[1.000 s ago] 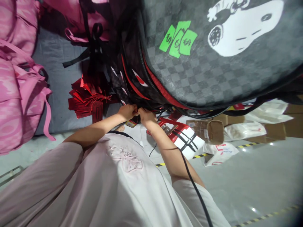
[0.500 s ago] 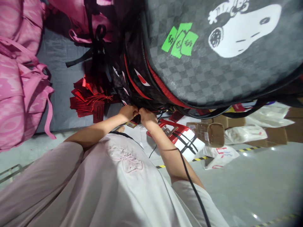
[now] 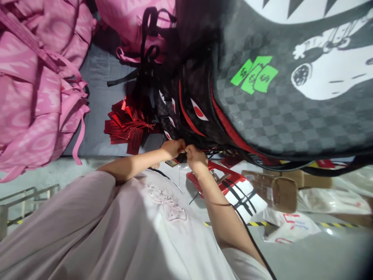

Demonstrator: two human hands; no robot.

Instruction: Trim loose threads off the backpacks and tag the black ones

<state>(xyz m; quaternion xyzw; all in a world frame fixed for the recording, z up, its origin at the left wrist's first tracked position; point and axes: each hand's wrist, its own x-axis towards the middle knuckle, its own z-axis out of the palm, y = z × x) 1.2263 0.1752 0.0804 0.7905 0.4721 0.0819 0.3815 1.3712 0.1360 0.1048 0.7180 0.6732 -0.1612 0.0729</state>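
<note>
Left hand [image 3: 174, 147] and right hand [image 3: 196, 157] meet at grey tabletop's [image 3: 97, 136] front edge, beside black eye-print bag [image 3: 199, 111], probably to steady small work. Fingers curled; whether pinching anything, cannot tell. Red tags [image 3: 124, 126] lie left, likely for reach.

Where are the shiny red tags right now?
In the head view, the red tags lie left of centre on the grey surface, between the far-left pink bag and the black bags, just left of the left hand.
</note>
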